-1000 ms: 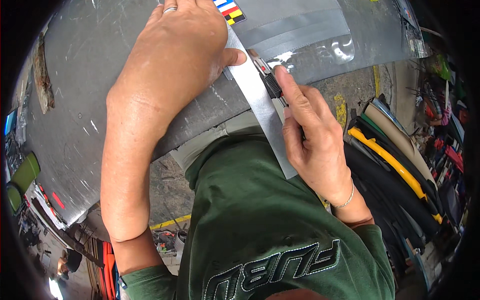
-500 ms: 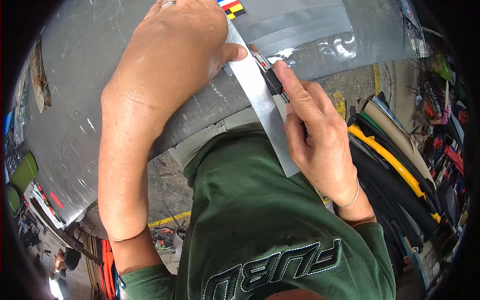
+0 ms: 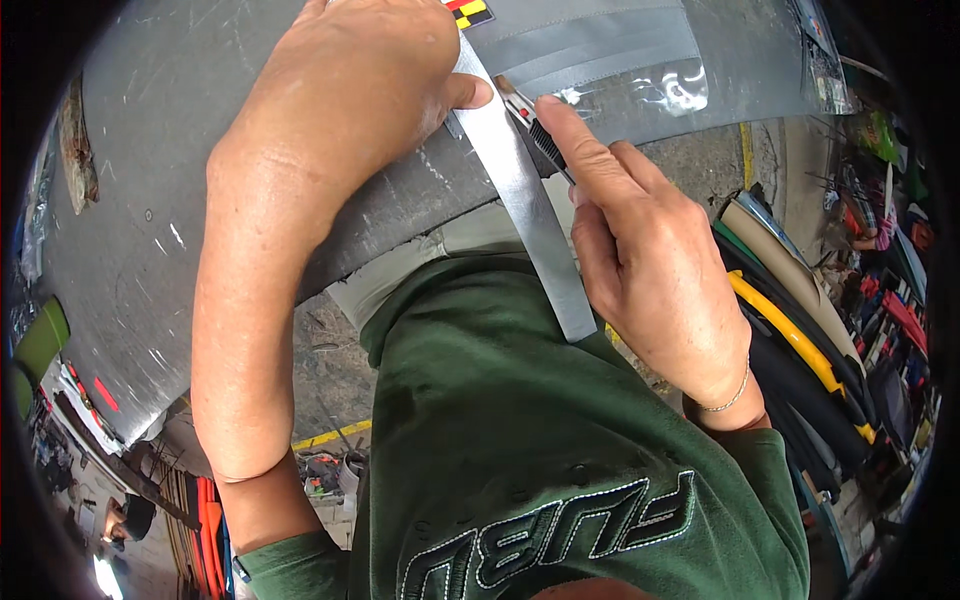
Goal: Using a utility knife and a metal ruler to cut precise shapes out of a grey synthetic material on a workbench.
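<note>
"How's the straightedge point(image 3: 520, 205) sitting?"

"Aslant, from the top middle of the frame down to just right of centre. It's a flat, silvery metal strip, bright and shiny along its middle, and its squared lower end is in full view. The upper end is covered."

"And the knife point(image 3: 541, 134)?"

"Just beside its right edge, above the centre of the frame, with its nose toward the upper left. Slim metal body, black ribbed grip, a dab of red. The rear is hidden."

"That grey sheet point(image 3: 610, 45)?"

"Upper right of the knife, spread flat, with a stitched band and a clear, glossy strip below it."
</note>
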